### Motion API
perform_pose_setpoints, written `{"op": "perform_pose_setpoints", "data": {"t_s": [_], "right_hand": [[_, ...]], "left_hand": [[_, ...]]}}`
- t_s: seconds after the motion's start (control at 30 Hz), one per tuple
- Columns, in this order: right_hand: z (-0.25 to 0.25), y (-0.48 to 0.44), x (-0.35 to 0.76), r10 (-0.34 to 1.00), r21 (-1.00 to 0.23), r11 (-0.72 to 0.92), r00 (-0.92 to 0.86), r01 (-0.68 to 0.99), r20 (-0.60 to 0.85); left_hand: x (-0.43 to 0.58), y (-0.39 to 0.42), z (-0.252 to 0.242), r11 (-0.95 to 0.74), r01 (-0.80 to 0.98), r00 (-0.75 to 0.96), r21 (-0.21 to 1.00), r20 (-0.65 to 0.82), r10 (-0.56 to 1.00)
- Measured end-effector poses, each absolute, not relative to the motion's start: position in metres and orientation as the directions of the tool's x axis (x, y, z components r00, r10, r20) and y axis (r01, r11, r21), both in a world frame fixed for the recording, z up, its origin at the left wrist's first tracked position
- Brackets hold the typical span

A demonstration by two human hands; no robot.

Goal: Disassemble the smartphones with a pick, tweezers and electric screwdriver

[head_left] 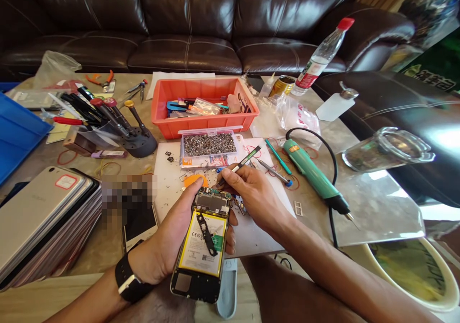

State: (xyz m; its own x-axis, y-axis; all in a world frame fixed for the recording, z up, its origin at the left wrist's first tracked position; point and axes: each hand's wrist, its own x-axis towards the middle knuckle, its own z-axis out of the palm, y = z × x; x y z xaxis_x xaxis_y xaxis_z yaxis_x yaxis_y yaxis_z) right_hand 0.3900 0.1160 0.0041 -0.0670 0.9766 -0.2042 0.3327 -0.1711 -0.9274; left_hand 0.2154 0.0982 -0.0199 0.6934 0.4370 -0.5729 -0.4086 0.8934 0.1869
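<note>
My left hand [167, 239] is closed around an opened smartphone [179, 284], thumb along its upper left edge and fingertips at the right edge. Its yellow-edged battery [194, 246] and the circuit board [212, 203] above it are exposed. A loose black bracket [205, 234] lies across the battery. Slim black tweezers [247, 157] with a green marking are pinched in my right hand [257, 196], over the phone's top right corner. My fingers partly hide the tweezers' lower end. An orange pick [196, 181] lies just behind the phone.
A clear box of screws [210, 145] stands before an orange bin [172, 126] on the table. On the right are a green electric screwdriver [312, 169], glass mug [388, 150] and bottle [316, 62]. Stacked phones [46, 213] and a tool holder [139, 143] stand left.
</note>
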Motion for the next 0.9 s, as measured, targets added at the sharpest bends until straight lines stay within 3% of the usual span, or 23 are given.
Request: {"op": "perform_pose_setpoints", "data": {"t_s": [0.23,0.43,0.7,0.8,0.9], "right_hand": [[-0.006,0.11,0.383,0.979,-0.949,-0.101,-0.137,0.298,-0.148],[-0.012,0.112,0.369,0.998,-0.856,0.061,-0.014,0.513,0.063],[-0.012,0.118,0.366,0.966,-0.666,0.221,-0.068,0.713,0.248],[-0.009,0.119,0.366,0.972,-0.675,0.204,-0.064,0.71,0.226],[-0.006,0.121,0.37,0.998,-0.809,0.065,-0.02,0.585,0.066]], "left_hand": [[0.218,0.097,-0.02,0.895,-0.401,0.704,0.197,-0.559,0.439],[0.219,0.098,-0.014,0.931,-0.345,0.738,0.118,-0.579,0.347],[0.221,0.097,-0.013,0.914,-0.364,0.738,0.177,-0.545,0.399],[0.221,0.096,-0.013,0.913,-0.372,0.744,0.168,-0.535,0.401],[0.219,0.097,-0.015,0.908,-0.394,0.745,0.139,-0.53,0.405]]}}
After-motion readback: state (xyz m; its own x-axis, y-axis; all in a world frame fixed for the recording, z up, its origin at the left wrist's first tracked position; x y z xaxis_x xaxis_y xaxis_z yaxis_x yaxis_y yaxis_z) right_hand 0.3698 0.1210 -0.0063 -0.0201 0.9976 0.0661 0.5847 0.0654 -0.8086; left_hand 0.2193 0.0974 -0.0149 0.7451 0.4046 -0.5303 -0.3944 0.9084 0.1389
